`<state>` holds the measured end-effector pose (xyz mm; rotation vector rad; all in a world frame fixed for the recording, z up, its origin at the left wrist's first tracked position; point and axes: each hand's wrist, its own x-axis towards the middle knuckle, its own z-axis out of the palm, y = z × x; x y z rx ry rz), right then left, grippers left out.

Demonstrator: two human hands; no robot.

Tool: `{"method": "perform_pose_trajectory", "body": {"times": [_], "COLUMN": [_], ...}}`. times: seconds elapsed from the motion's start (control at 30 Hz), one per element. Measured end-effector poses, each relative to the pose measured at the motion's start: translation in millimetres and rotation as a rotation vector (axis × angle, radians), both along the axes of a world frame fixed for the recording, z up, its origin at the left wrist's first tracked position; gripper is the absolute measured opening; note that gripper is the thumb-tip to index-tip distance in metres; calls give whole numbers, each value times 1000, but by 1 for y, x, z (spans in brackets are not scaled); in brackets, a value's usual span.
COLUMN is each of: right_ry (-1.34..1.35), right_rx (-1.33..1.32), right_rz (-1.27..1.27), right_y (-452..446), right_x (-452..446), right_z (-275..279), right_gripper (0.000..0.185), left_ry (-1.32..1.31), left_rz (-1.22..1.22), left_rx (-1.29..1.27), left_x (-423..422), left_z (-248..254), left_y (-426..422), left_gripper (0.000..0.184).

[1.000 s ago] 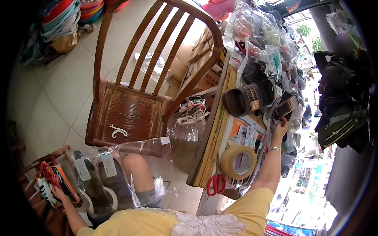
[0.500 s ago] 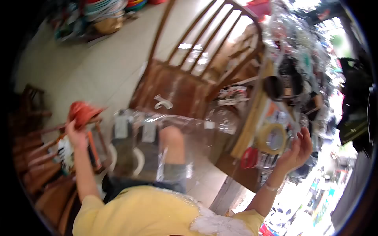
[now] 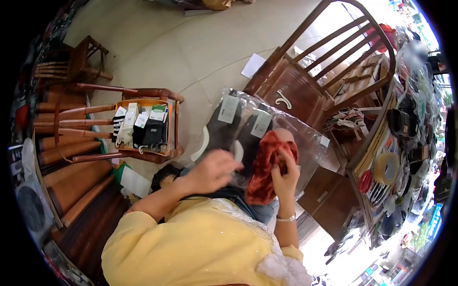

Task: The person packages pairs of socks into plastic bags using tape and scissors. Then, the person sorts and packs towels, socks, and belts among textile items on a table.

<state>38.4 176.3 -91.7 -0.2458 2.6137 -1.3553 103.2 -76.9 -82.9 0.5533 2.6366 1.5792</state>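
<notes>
Floor tiles (image 3: 205, 52) stretch beyond the right hand (image 3: 285, 177), its fingers clamped on crumpled red velvety cloth (image 3: 260, 174); beside that grip, the blurred left hand's (image 3: 211, 171) closure is unclear.

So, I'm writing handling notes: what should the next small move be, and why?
Probably bring the left hand in to take the red cloth's free side: only the right hand seems to grip the red cloth, while the left, though blurred, looks empty and close beside it.

White hook (image 3: 285, 99) on wooden chair (image 3: 287, 78)
</notes>
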Motion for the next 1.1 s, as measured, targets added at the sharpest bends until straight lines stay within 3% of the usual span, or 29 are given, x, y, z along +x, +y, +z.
{"method": "perform_pose_trajectory", "body": {"times": [0.07, 0.1, 0.13, 0.17, 0.2, 0.27, 0.33, 0.4, 0.43, 0.47, 0.5, 0.53, 0.57, 0.6, 0.63, 0.67, 0.7, 0.73, 0.77, 0.8, 0.83, 0.87, 0.93, 0.97, 1.0, 1.03, 1.07, 1.1], "right_ry": [300, 299, 316, 329, 256, 289, 343, 92, 239, 382, 426, 409, 401, 516, 487, 446, 207, 238, 565, 87, -345, -240, 373, 224, 17, 181, 344, 328], "right_rx": [452, 453, 584, 716, 675, 356, 366, 552, 417, 280, 321, 398, 509, 571, 722, 567, 553, 396, 725, 427, 302, 223, 536, 418, 381, 377, 370, 346], "right_rz": [172, 181, 134, 81, 47, -66, 5, 528, 556, 581, 605, 635, 575, 422, 338, 112, 78, -143, -17, -171, -174, -159, -3, 43, 244, 393, 543, 592], "right_y": [0, -4, -11, -17, -28, -53, -83, -107, -117, -121, -121, -118, -115, -108, -94, -85, -66, -40, 9, 16, 27, 16, -27, -42, -59, -84, -108, -126], "right_x": [8, 10, 10, 11, 12, 9, 12, 18, 28, 36, 23, -1, -24, -47, -69, -90, -110, -118, -123, -112, -100, -75, -19, -2, 10, 29, 45, 47], "right_z": [10, 6, -3, -15, -40, -80, -68, -55, -44, -37, -40, -38, -44, -46, -59, -65, -62, -79, -131, -105, -98, -84, -65, -60, -55, -43, -29, -18], "right_gripper": [55, 55, 59, 63, 67, 60, 55, 57, 60, 64, 70, 70, 69, 67, 61, 52, 47, 43, 49, 46, 45, 45, 46, 55, 66, 69, 74, 74], "left_ry": [39, 12, 11, -346, -695, -665, -590, -504, -413, -508, -507, -555, -592, -663, -675, -667, -636, -604, -619, -612, -597, -587, -643, -723, -797, -795, -812, -811], "left_rz": [409, 563, 567, 528, 460, 435, 450, 395, 340, 261, 248, 309, 372, 505, 447, 444, 420, 397, 382, 378, 378, 379, 386, 414, 436, 424, 333, 229], "left_rx": [-121, -231, -229, 162, 555, 550, 681, 551, 428, 2, 5, 177, 353, 698, 529, 526, 571, 619, 574, 575, 568, 562, 609, 656, 701, 699, 1104, 1508], "left_x": [6, 10, 7, 5, 4, -3, -2, 1, 3, 7, 9, 9, 9, 4, -2, -2, 0, 1, 2, 4, 5, 5, 6, 9, 8, 10, 17, 24], "left_z": [-20, -40, -59, -77, -85, -78, -77, -85, -90, -93, -101, -97, -94, -73, -64, -66, -71, -74, -68, -68, -70, -72, -74, -77, -82, -86, -92, -98], "left_y": [-28, -38, -42, -44, -44, -34, -31, -35, -38, -45, -47, -41, -36, -25, -27, -28, -26, -25, -28, -31, -32, -31, -28, -28, -29, -32, -38, -44], "left_gripper": [45, 55, 55, 59, 64, 68, 64, 63, 62, 58, 59, 60, 62, 64, 69, 69, 70, 70, 70, 70, 70, 70, 70, 71, 71, 71, 71, 70]}}
